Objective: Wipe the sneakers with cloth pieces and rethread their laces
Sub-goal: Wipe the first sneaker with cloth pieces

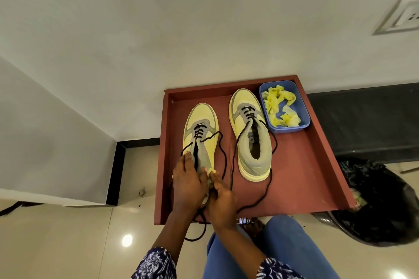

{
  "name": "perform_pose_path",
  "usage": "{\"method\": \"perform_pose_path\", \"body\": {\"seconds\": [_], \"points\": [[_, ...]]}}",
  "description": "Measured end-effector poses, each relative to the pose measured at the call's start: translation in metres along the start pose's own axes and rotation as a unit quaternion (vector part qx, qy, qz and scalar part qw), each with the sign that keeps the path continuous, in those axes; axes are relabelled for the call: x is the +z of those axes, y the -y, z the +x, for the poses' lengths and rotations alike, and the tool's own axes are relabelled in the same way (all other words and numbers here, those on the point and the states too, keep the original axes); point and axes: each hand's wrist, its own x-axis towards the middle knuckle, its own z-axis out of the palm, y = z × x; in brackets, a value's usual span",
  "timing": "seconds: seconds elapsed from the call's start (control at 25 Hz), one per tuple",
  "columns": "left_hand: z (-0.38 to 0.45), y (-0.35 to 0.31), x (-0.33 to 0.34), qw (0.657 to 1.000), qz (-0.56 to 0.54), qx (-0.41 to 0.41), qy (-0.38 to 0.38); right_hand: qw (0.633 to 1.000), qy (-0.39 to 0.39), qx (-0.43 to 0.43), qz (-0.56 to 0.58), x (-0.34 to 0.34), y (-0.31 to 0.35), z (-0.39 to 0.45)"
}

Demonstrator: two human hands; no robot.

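Dark navy sleeves [154, 263] printed with a white floral pattern are worn on 2 bare forearms, and blue denim trousers [283, 251] are seen below them.

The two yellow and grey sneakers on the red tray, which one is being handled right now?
The left yellow and grey sneaker: both hands sit at its heel, the right hand pressing a yellow cloth piece there. The other stands untouched beside the blue tub.
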Motion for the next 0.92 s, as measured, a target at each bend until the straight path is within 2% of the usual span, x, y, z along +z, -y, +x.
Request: {"method": "perform_pose_path", "body": {"seconds": [0.2, 0.4, 0.72, 0.92], "points": [[0.0, -0.003, -0.001, 1.0, 0.008, -0.016, 0.012, 0.984, 0.013, 0.151, 0.088, -0.009, 0.006, 0.02], [0.0, -0.002, -0.002, 1.0, 0.007, -0.008, 0.013, 0.969, 0.022, 0.224, 0.106, -0.008, 0.021, 0.067], [0.0, 0.002, 0.001, 0.999, -0.028, 0.036, -0.024, 0.974, -0.06, 0.209, 0.057, -0.001, 0.038, 0.116], [0.002, 0.006, 0.003, 0.997, -0.039, 0.053, -0.031, 0.981, 0.009, 0.195, 0.014, -0.007, 0.046, 0.109]]}}
